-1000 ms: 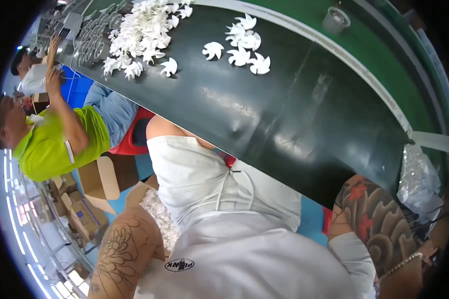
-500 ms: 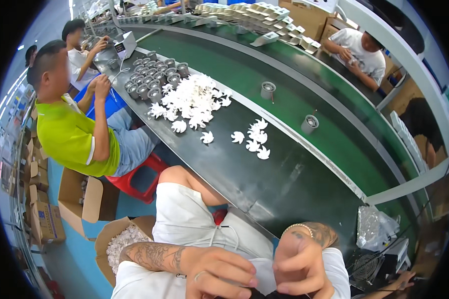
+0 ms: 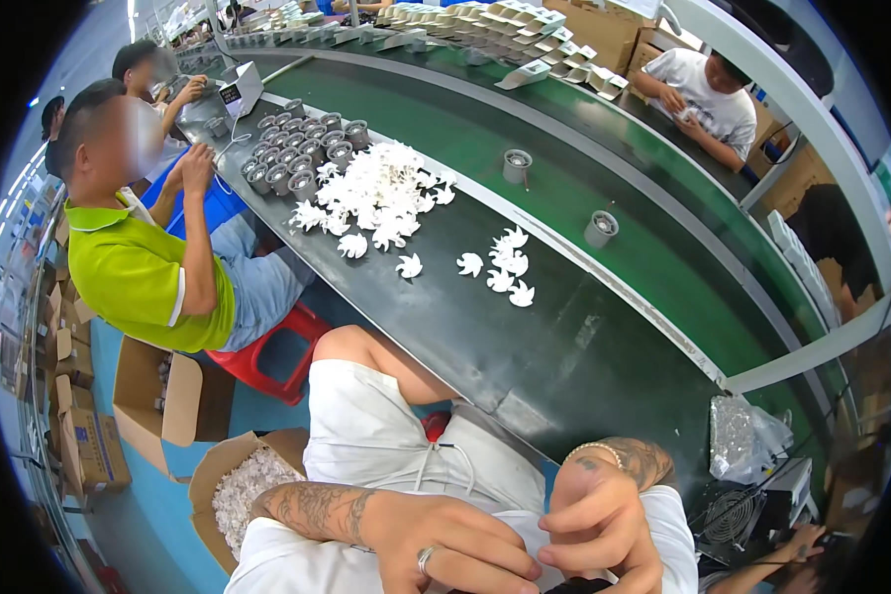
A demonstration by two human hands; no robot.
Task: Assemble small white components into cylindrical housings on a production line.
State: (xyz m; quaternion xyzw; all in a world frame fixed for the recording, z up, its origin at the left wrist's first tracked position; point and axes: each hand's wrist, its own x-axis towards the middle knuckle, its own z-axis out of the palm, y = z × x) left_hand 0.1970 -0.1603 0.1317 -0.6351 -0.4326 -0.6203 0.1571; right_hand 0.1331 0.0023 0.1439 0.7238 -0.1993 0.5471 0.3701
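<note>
Both hands are together at the bottom edge, close against my body. My left hand (image 3: pixel 457 540), with a ring on it, has its fingers bent inward toward the other hand. My right hand (image 3: pixel 599 520), with a beaded bracelet at the wrist, is curled, thumb and fingertips drawn together. Something black (image 3: pixel 576 586) shows below the fingers, mostly cut off by the frame, and I cannot tell what it is. On the dark worktable (image 3: pixel 604 386) ahead lie a heap of white bladed fan wheels (image 3: pixel 376 193) and a smaller group of them (image 3: pixel 507 262).
Grey round motor housings (image 3: pixel 297 148) stand beyond the heap. Two more, a farther one (image 3: pixel 517 166) and a nearer one (image 3: pixel 602 229), sit on the green conveyor belt (image 3: pixel 564 188). A clear plastic bag (image 3: pixel 747 441) lies at right. A co-worker in a green shirt (image 3: pixel 144 267) sits at left.
The two housings on the belt have shifted a little to the left. My left hand has turned slightly and its fingertips are nearer my right hand. The view has tilted slightly.
</note>
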